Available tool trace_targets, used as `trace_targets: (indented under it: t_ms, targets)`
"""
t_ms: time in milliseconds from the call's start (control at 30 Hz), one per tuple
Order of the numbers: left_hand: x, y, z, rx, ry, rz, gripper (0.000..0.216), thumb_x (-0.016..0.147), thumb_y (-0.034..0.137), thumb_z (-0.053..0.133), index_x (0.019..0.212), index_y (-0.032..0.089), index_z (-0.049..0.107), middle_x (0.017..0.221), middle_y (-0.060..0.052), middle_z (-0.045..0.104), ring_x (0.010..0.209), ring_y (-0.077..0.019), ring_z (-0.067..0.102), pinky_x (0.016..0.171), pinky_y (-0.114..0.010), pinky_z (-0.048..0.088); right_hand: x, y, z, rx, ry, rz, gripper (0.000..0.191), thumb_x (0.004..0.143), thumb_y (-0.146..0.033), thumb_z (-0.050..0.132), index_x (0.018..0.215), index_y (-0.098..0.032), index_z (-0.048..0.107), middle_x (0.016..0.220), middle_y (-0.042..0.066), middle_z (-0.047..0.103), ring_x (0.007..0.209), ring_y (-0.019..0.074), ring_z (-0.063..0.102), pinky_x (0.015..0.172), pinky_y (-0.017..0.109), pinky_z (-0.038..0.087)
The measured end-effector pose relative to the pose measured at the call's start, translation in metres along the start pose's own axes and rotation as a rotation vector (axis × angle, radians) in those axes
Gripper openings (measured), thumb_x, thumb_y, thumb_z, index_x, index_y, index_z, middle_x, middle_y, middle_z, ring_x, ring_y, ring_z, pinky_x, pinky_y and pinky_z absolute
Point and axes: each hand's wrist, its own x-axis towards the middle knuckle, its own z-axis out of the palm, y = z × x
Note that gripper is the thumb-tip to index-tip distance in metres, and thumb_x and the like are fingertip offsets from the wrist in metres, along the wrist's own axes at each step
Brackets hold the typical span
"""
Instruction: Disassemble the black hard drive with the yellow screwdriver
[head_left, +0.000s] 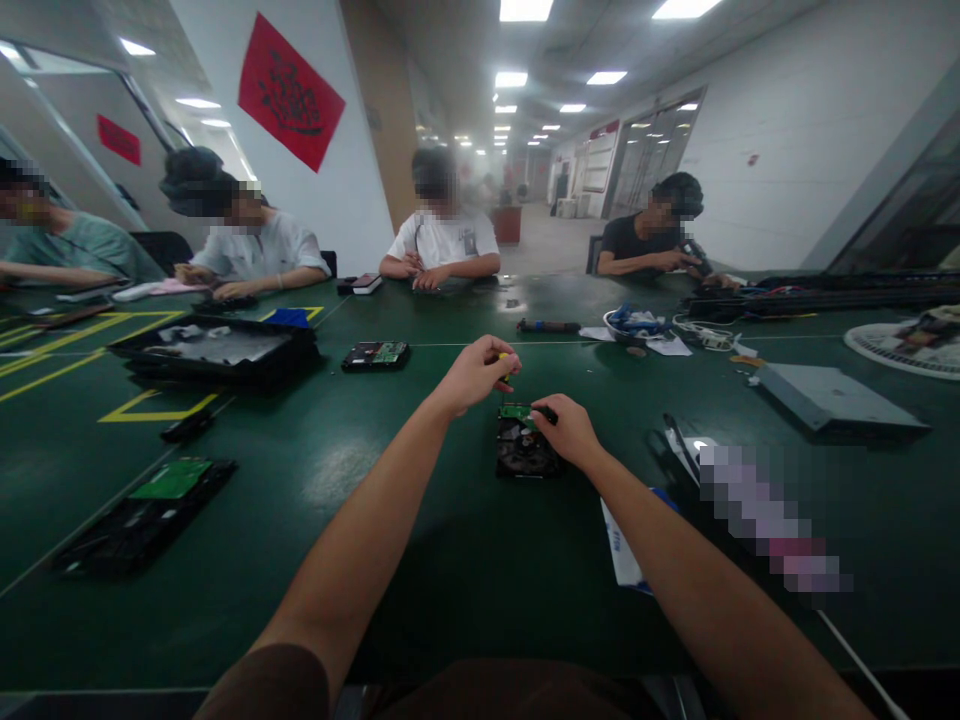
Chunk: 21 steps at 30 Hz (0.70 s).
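Observation:
A small black hard drive (523, 447) with a green circuit board at its far end lies on the green table in front of me. My left hand (476, 373) is closed around a yellow-handled screwdriver (505, 364), held upright over the drive's far end. My right hand (568, 429) is closed on the drive's far right corner, resting on it.
A second drive (376, 354) and a black tray (214, 350) lie at left. A dismantled black device with a green board (150, 510) sits near left, a grey box (832, 397) at right, papers (626, 550) by my right forearm. Several people sit along the far edge.

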Motion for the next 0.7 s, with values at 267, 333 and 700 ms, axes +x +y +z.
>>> trace_targets:
  t_ms: [267, 333, 700]
  targets:
    - [0.0032, 0.0016, -0.0051, 0.093, 0.042, -0.015, 0.020, 0.090, 0.031, 0.064, 0.101, 0.018, 0.074, 0.096, -0.006, 0.068, 0.082, -0.0146, 0.062, 0.067, -0.027, 0.058, 0.0002, 0.0011, 0.0007, -0.005, 0.001, 0.004, 0.015, 0.093, -0.025, 0.065, 0.105, -0.022, 0.073, 0.112, 0.007, 0.074, 0.105, 0.0232, 0.067, 0.097, 0.040, 0.051]
    - [0.0017, 0.0043, -0.0051, 0.059, 0.030, -0.038, 0.021, 0.089, 0.030, 0.064, 0.103, 0.018, 0.074, 0.100, -0.007, 0.068, 0.087, -0.0160, 0.062, 0.068, -0.028, 0.060, 0.0001, 0.0008, 0.0002, -0.003, -0.006, 0.011, 0.015, 0.092, -0.026, 0.066, 0.105, -0.023, 0.074, 0.112, 0.007, 0.074, 0.105, 0.0233, 0.067, 0.097, 0.040, 0.051]
    - [0.0054, -0.0017, -0.0037, 0.027, 0.067, -0.004, 0.019, 0.090, 0.036, 0.063, 0.092, 0.018, 0.068, 0.092, -0.006, 0.067, 0.081, -0.0146, 0.062, 0.067, -0.027, 0.056, 0.0001, 0.0007, 0.0007, -0.006, -0.013, 0.014, 0.016, 0.092, -0.025, 0.066, 0.106, -0.023, 0.073, 0.113, 0.008, 0.073, 0.106, 0.0235, 0.066, 0.099, 0.042, 0.050]
